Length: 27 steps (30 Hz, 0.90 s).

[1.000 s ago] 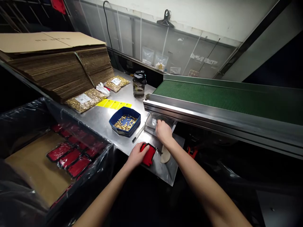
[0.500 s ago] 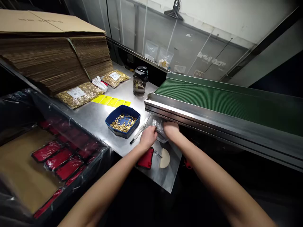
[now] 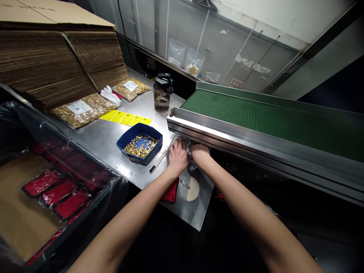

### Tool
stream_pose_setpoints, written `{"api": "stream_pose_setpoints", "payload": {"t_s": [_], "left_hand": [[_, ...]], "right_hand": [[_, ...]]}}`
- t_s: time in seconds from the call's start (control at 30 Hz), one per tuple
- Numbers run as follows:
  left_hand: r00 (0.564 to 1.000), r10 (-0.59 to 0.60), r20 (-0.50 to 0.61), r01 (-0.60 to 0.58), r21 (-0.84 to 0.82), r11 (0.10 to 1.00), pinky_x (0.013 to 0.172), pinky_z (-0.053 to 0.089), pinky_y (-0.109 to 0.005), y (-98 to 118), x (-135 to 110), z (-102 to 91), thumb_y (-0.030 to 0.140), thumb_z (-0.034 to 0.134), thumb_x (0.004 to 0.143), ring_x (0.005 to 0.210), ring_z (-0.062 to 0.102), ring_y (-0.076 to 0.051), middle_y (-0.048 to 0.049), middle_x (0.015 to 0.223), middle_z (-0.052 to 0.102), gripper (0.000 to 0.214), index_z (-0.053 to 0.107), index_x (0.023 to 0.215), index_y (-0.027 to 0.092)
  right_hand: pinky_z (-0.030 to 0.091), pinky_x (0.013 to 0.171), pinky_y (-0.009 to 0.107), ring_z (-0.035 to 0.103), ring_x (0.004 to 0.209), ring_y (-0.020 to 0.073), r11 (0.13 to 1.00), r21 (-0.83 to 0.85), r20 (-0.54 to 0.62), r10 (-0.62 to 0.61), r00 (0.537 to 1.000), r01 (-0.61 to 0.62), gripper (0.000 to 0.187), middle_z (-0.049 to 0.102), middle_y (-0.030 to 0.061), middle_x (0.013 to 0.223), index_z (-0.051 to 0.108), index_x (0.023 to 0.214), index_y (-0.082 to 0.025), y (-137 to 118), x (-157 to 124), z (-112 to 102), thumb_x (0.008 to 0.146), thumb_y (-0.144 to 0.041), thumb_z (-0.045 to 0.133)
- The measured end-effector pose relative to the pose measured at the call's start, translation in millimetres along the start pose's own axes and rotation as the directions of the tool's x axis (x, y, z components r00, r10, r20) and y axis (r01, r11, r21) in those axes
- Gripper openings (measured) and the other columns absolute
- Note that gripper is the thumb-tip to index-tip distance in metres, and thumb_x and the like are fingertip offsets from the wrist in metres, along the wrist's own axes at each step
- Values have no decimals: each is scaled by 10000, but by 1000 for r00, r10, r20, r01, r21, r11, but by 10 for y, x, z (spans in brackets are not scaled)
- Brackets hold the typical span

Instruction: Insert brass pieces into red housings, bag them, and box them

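Note:
Just below the near rail of the conveyor, a clear plastic bag (image 3: 189, 146) lies on the metal table. My left hand (image 3: 178, 154) is on the bag's left side, fingers bent over the plastic and gripping it. On the bag's right side my right hand (image 3: 200, 153) is closed, its fingertips partly hidden. What the bag contains cannot be made out. Close to my left wrist are a red case (image 3: 171, 192), partly covered by the forearm, and a pale round disc (image 3: 193, 189) with small metal pieces (image 3: 184, 183) beside it. A slim white-and-black tool (image 3: 158, 162) lies left of my left hand.
A blue tray (image 3: 121, 146) holds small brass-coloured parts. Behind it are yellow labels (image 3: 125, 118), bags of parts (image 3: 85, 110) and a dark jug (image 3: 162, 93). A green conveyor (image 3: 241, 110) borders the right; a lined box (image 3: 28, 189) of red cases stands left.
My left hand has turned and spread further over the bag, its fingers now reaching forward. My right hand stays at the bag's right side. The whole view has shifted slightly.

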<state>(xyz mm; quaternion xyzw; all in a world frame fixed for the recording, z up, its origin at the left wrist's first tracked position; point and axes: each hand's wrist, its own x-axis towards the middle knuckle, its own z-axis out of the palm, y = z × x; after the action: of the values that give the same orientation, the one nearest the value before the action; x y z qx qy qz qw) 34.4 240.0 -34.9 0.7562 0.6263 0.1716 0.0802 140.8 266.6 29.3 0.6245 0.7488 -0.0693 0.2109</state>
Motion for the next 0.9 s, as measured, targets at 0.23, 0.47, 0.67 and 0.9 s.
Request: {"api": "stream_pose_setpoints", "payload": {"t_s": [0.23,0.47,0.67,0.9], "left_hand": [[1000,5,16,-6,88,996,1129,314,-564,34,73,110,204,546,855,1403,370,-471,-346,1522,421,671,420,1464,-48],[997,48,56,-54,110,992,1001,440,-528,20,133,120,116,375,936,1291,480,-452,-366,1391,518,497,500,1380,-72],[996,64,62,-70,95,993,1005,469,-478,-56,117,25,117,409,931,1264,523,-388,-285,1356,575,492,503,1404,17],[987,137,83,-142,56,988,1176,339,-508,-199,-129,-66,121,410,933,1466,362,-366,-215,1632,355,613,383,1546,116]], "right_hand": [[592,930,439,695,1073,228,999,40,49,22,999,-24,295,702,103,1202,664,1200,-130,25,98,9,992,-338,645],[603,896,419,694,1049,221,996,85,74,30,997,-37,280,695,96,1190,666,1179,-131,39,146,35,980,-327,663],[605,887,411,702,1022,210,995,97,12,35,999,-36,256,709,84,1149,673,1156,-132,62,48,11,989,-325,649],[558,972,423,659,1181,269,997,73,-146,16,989,-5,349,662,185,1296,606,1308,-78,-131,-276,117,1015,-266,583]]}}
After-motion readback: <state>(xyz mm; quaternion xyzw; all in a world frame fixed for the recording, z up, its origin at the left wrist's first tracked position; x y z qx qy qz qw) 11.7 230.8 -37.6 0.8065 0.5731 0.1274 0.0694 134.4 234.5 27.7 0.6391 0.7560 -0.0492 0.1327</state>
